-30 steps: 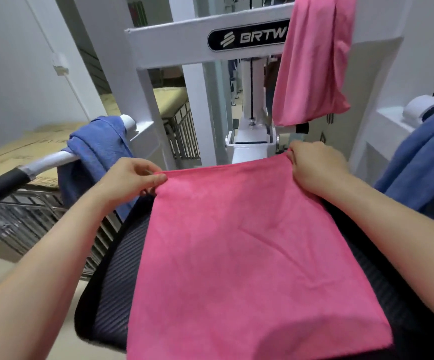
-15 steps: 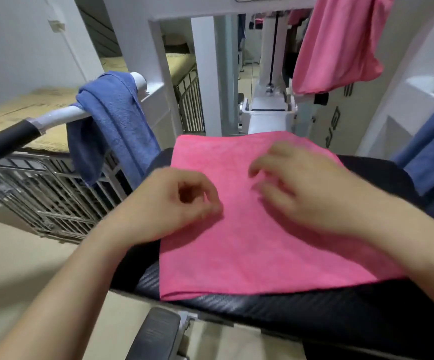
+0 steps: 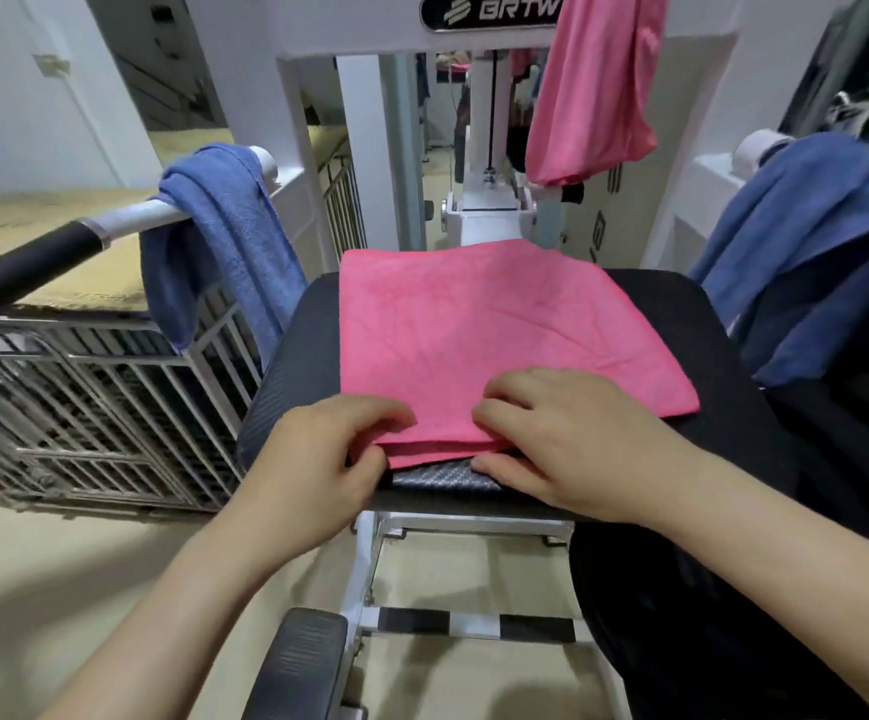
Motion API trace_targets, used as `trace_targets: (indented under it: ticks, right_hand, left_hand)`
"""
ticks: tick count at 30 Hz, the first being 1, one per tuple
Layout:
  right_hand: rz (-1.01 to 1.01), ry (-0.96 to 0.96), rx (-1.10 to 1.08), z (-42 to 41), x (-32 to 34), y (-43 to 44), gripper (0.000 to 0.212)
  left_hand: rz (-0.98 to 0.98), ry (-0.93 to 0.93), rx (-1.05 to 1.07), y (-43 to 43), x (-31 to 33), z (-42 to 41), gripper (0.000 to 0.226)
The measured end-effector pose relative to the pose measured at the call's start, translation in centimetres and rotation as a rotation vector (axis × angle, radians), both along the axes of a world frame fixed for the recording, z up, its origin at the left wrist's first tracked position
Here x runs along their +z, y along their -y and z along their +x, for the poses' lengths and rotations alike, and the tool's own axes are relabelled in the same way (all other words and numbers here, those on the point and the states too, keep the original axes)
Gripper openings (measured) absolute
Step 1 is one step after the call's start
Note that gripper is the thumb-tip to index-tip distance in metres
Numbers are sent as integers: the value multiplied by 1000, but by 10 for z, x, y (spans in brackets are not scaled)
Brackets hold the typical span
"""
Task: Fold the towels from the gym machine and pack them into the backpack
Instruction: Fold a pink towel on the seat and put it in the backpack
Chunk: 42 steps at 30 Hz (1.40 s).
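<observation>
Left hand (image 3: 325, 459) and right hand (image 3: 572, 449) are bare; both forearms (image 3: 162, 595) are uncovered along their entire visible length.

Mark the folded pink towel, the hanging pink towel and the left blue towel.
folded pink towel (image 3: 484, 324): head view, top layer centre.
hanging pink towel (image 3: 598, 85): head view, mid drape.
left blue towel (image 3: 234, 226): head view, hanging front.

We are in a gym, standing at a white weight machine (image 3: 370, 39) whose crossbeam carries a BRTW badge (image 3: 489, 10). We see its black padded seat (image 3: 292, 366), a thin steel cable (image 3: 493, 111) running down beyond the seat's far edge, and a chrome side handle (image 3: 120, 224) with a black grip. A blue towel (image 3: 224, 226) hangs over that handle, and a pink towel (image 3: 598, 85) hangs from the frame.
</observation>
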State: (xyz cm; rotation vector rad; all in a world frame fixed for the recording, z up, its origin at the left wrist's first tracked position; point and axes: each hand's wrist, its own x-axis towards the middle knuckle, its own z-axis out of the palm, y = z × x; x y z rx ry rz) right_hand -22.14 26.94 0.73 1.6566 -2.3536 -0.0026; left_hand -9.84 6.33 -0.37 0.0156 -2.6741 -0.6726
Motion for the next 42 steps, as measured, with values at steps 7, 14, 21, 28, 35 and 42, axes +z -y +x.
trace_targets:
  ticks: [7,14,21,28,35,42]
  right_hand:
    - [-18,-60,-75,-8,-1,-15,44]
    - [-52,-112,-217,-19,-3,-57,31]
    - [8,-223,-238,-6,-1,-77,15]
    - [-15,-199,-341,19,3,-65,69]
    - [-131,-178,-242,43,-9,-19,48]
    - [-222,-181,-165,49,-22,-30,37]
  left_hand:
    - [-18,24,26,15,7,11,46]
    - [-349,62,-81,30,6,36,28]
    - [-478,-118,-31,22,-12,39,22]
    - [-447,-208,104,18,-10,38,18]
    - [-463,-274,13,19,-20,53,22]
    - [-197,-92,-22,24,-7,82,27]
